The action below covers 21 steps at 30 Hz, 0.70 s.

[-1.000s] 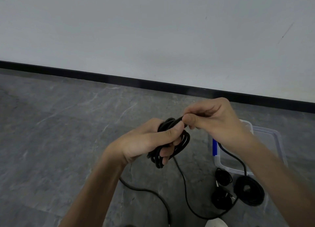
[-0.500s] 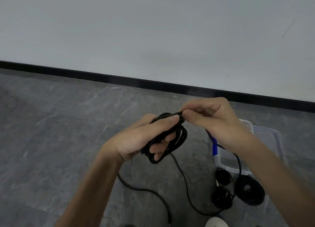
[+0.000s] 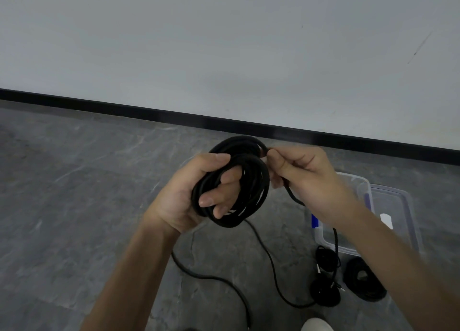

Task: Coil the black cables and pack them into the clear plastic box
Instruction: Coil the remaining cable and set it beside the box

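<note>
My left hand (image 3: pixel 189 194) grips a bundle of black cable loops (image 3: pixel 251 181), fingers curled through the coil and thumb over its top. My right hand (image 3: pixel 303 179) pinches the same cable at the coil's upper right edge, and the strand runs down under the palm. Loose cable (image 3: pixel 271 263) trails from the coil across the floor. The clear plastic box (image 3: pixel 363 189) lies on the floor to the right, partly hidden by my right forearm. Three coiled black cables (image 3: pixel 363 281) lie on the floor just in front of the box.
A grey stone-pattern floor (image 3: pixel 87 194) stretches left to a white wall with a black skirting strip (image 3: pixel 149 111). A clear lid (image 3: pixel 398 206) lies beside the box. A white shoe tip (image 3: pixel 316 324) shows at the bottom edge.
My left hand has turned palm-up, so the coil faces the camera and looks wider. My right hand has laid the cable over the coil's top and shifted slightly right.
</note>
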Available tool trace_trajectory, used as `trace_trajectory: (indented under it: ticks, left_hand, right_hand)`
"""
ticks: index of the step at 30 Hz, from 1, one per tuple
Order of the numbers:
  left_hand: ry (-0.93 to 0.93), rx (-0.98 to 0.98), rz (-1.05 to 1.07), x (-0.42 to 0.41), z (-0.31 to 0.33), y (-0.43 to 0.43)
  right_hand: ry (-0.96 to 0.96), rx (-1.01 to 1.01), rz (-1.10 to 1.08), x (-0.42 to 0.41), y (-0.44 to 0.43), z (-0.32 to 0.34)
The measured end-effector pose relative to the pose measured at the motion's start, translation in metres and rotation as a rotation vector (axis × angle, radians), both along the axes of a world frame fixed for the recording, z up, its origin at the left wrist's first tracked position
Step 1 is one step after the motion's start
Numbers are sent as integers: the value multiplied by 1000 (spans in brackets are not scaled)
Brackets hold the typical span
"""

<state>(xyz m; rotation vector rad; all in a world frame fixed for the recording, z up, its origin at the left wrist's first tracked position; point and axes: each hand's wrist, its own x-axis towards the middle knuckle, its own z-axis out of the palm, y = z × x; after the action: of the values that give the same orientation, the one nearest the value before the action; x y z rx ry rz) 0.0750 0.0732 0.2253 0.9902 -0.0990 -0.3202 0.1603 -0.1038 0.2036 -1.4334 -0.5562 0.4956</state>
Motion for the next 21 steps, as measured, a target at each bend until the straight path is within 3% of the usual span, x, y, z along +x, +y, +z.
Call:
trace_trajectory:
  ticks: [6,10,15,21]
  left_hand:
    - [-7,-104,25,3,-2,-1]
    - [-10,-239,91,6,-3,-6]
    - [-21,-265,149,6,-2,-9]
    - [-28,-313,211,7,-1,-12]
  right_hand:
    - [44,8,20,-7,12,-1]
    - [272,38,-10,-14,20,0]
    - [427,51,40,-15,19,0]
    - [348,-67,49,-16,18,2]
